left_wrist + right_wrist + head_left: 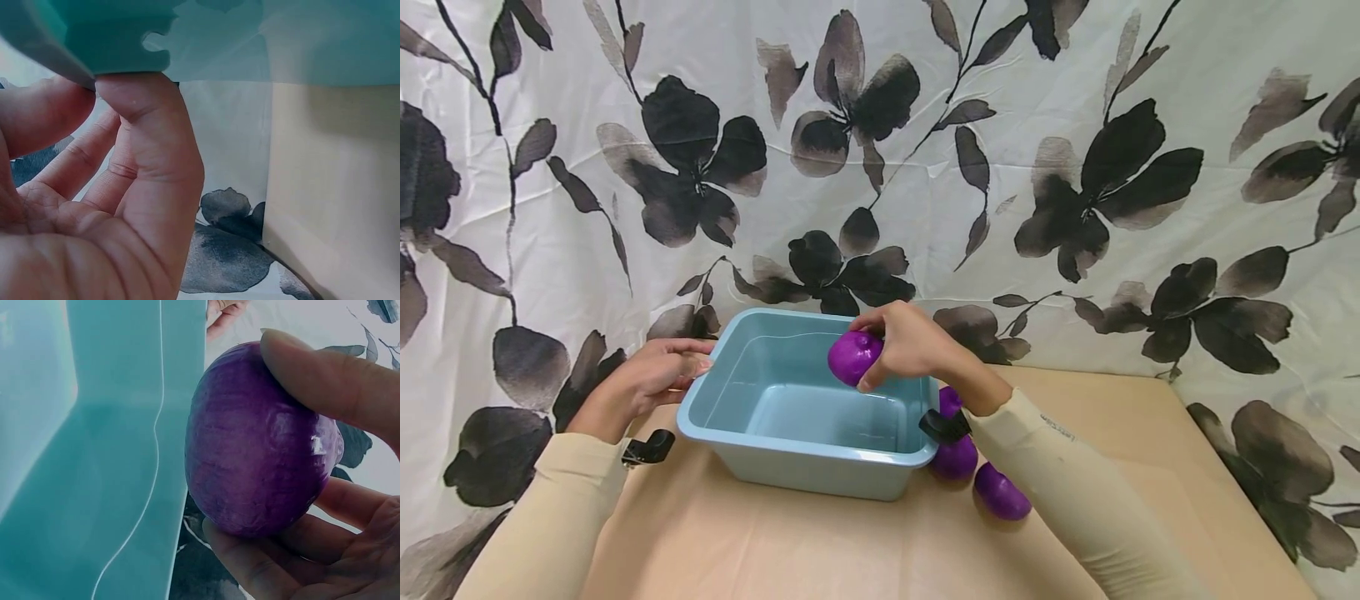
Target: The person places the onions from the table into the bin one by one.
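Head view: my right hand [910, 342] grips a purple onion [852, 357] over the blue tub [820, 467]; my left hand [651, 379] pinches its left rim. Only here appear two more onions [1000, 493] on the table [1150, 450]. Right wrist view: fingers [325, 381] curled round the onion.

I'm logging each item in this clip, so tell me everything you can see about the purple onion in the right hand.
The purple onion is round, smooth and glossy, deep violet with faint lengthwise streaks; it looks whole. The right hand grips it from above, thumb across one side and fingers cupped under the other. It hangs in the air over the inside of the light blue tub, near its back right corner, apart from its walls.
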